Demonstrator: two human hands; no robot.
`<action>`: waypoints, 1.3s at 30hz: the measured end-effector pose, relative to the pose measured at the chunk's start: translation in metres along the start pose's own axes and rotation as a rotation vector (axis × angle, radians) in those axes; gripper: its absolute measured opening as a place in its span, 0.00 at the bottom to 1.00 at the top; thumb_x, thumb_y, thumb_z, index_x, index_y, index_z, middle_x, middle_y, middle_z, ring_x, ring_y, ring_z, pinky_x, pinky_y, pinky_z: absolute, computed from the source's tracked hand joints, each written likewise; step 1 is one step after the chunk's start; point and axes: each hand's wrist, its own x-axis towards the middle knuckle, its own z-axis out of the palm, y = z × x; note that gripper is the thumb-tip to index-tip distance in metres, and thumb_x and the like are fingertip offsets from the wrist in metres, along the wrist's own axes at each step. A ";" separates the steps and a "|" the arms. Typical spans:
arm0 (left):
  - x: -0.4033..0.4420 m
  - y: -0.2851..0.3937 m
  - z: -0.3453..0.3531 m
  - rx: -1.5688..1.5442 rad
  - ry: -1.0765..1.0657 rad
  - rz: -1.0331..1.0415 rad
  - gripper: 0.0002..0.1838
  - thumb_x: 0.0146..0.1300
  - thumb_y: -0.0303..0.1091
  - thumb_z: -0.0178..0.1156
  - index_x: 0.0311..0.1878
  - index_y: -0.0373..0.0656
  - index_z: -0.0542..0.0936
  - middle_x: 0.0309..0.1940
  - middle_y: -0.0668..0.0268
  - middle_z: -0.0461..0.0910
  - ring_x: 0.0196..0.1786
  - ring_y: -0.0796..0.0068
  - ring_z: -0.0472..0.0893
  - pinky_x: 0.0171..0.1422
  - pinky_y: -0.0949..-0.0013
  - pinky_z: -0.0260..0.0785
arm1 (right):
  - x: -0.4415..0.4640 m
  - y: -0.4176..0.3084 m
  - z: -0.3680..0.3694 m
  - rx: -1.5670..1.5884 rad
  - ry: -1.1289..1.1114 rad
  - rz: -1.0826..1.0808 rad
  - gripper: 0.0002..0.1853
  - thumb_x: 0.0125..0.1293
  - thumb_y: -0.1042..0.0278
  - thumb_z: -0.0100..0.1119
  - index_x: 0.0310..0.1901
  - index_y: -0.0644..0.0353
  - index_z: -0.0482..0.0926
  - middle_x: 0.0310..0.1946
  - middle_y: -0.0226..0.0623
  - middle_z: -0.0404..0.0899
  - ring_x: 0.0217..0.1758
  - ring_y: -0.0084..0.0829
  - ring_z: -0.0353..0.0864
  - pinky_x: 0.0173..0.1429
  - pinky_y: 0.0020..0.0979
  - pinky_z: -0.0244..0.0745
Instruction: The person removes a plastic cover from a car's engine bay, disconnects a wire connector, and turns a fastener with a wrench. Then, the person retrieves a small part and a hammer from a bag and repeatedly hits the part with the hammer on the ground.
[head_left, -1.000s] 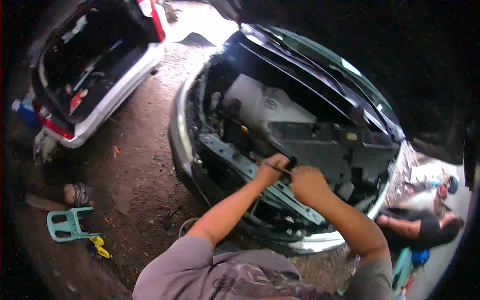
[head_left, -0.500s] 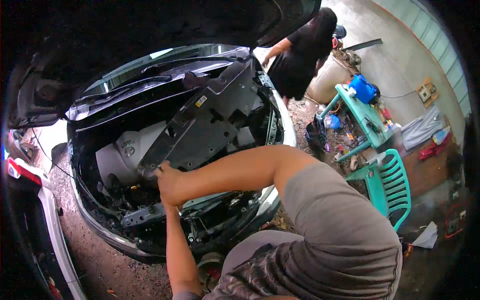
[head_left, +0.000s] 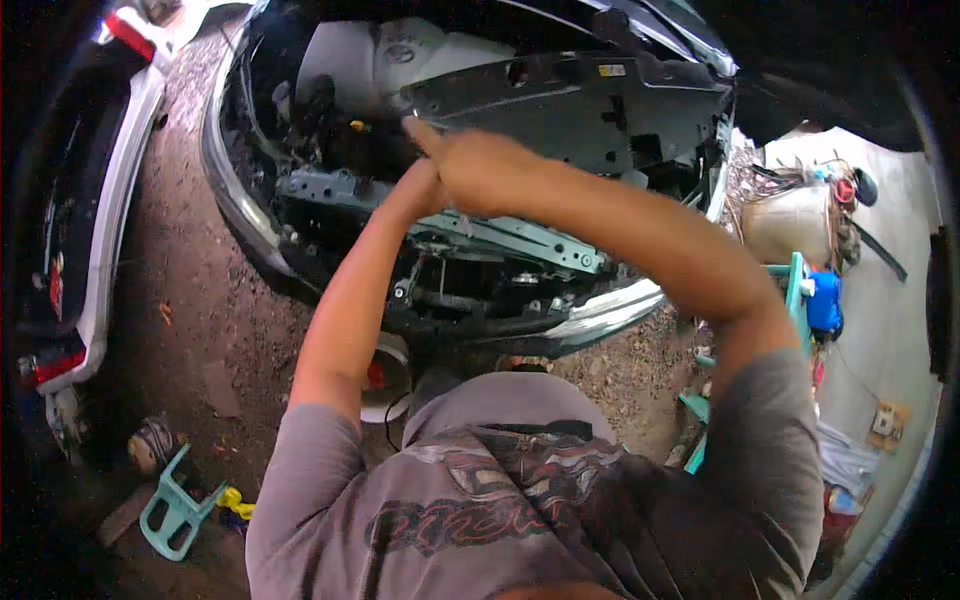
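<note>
The dark flat panel (head_left: pixel 570 110) lies just beyond the right hand (head_left: pixel 487 172) and spreads away to its right, a yellow label near its far edge. Farther ahead and to the left of that hand sits the pale engine cover (head_left: pixel 345 65) with its round emblem. On the near side of both hands, the grey metal crossbar (head_left: pixel 545 238) runs across the front of the engine bay.

The right hand is blurred and crosses in front of the left hand (head_left: pixel 420 188), one finger reaching out ahead. The left hand is partly hidden behind it, so whether either is closed on anything I cannot tell, nor whether the two touch.

Below the left hand, a white bucket (head_left: pixel 398 372) with something red inside stands on the brown ground (head_left: pixel 180 260). Well to the left of the hands is a white car (head_left: pixel 120 180), and nearer the person a green stool (head_left: pixel 190 510). Well off to the right, a blue container (head_left: pixel 825 303) stands by a green table (head_left: pixel 797 290).
</note>
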 end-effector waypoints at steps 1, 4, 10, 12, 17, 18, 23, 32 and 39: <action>0.001 0.021 -0.007 0.044 0.183 0.049 0.22 0.59 0.29 0.67 0.59 0.48 0.83 0.58 0.54 0.82 0.63 0.53 0.79 0.64 0.55 0.74 | -0.005 0.002 0.000 -0.122 0.074 -0.120 0.32 0.63 0.63 0.63 0.68 0.64 0.71 0.46 0.48 0.88 0.55 0.46 0.87 0.58 0.49 0.79; 0.000 0.049 -0.058 0.056 -0.205 -0.090 0.31 0.62 0.26 0.62 0.71 0.48 0.73 0.75 0.56 0.68 0.77 0.50 0.65 0.75 0.54 0.65 | 0.009 0.012 -0.003 -0.785 0.501 -0.770 0.25 0.63 0.61 0.63 0.60 0.63 0.80 0.53 0.48 0.85 0.57 0.46 0.84 0.60 0.49 0.77; -0.002 0.052 -0.041 0.158 -0.139 0.114 0.19 0.65 0.32 0.62 0.60 0.46 0.81 0.58 0.51 0.83 0.63 0.49 0.80 0.66 0.52 0.73 | 0.042 0.011 0.016 -0.112 0.010 0.182 0.24 0.72 0.46 0.56 0.31 0.59 0.88 0.40 0.40 0.88 0.40 0.40 0.86 0.48 0.44 0.79; -0.001 0.050 -0.040 -0.324 -0.193 -0.234 0.14 0.66 0.31 0.60 0.53 0.45 0.84 0.48 0.54 0.87 0.51 0.46 0.84 0.57 0.52 0.76 | 0.045 0.017 0.000 0.566 -0.317 0.584 0.30 0.75 0.41 0.49 0.30 0.60 0.85 0.36 0.42 0.88 0.38 0.41 0.86 0.45 0.45 0.80; -0.004 0.056 -0.043 -0.138 0.096 0.102 0.14 0.67 0.37 0.60 0.51 0.42 0.84 0.44 0.48 0.86 0.50 0.47 0.85 0.55 0.54 0.75 | 0.009 0.013 0.020 -0.536 0.676 -0.296 0.18 0.66 0.53 0.60 0.29 0.59 0.86 0.30 0.41 0.87 0.35 0.41 0.86 0.51 0.43 0.79; -0.006 0.052 -0.039 -0.141 0.093 0.101 0.14 0.67 0.37 0.60 0.51 0.42 0.84 0.44 0.48 0.86 0.50 0.47 0.85 0.55 0.54 0.75 | 0.002 0.009 0.014 -0.678 0.587 -0.519 0.15 0.64 0.55 0.62 0.32 0.59 0.87 0.33 0.40 0.88 0.38 0.42 0.87 0.52 0.44 0.78; -0.003 0.063 -0.056 0.024 -0.114 0.110 0.15 0.67 0.36 0.59 0.52 0.42 0.84 0.48 0.47 0.85 0.54 0.46 0.83 0.58 0.52 0.75 | 0.026 -0.005 0.003 -0.413 -0.082 -0.034 0.15 0.61 0.57 0.65 0.42 0.60 0.87 0.47 0.43 0.87 0.52 0.46 0.84 0.54 0.48 0.77; -0.003 0.054 -0.048 0.039 0.105 0.251 0.16 0.68 0.38 0.58 0.51 0.37 0.84 0.43 0.53 0.88 0.50 0.48 0.85 0.56 0.52 0.75 | 0.003 0.008 0.010 -0.870 0.320 -0.579 0.18 0.71 0.54 0.57 0.42 0.61 0.87 0.50 0.49 0.85 0.57 0.45 0.83 0.55 0.51 0.78; -0.004 0.070 -0.076 -0.269 -0.115 -0.362 0.18 0.74 0.47 0.59 0.49 0.40 0.85 0.31 0.59 0.86 0.37 0.62 0.86 0.47 0.60 0.77 | 0.009 -0.004 -0.027 -0.216 -0.050 0.152 0.20 0.68 0.53 0.57 0.45 0.63 0.88 0.49 0.50 0.87 0.53 0.51 0.87 0.59 0.52 0.77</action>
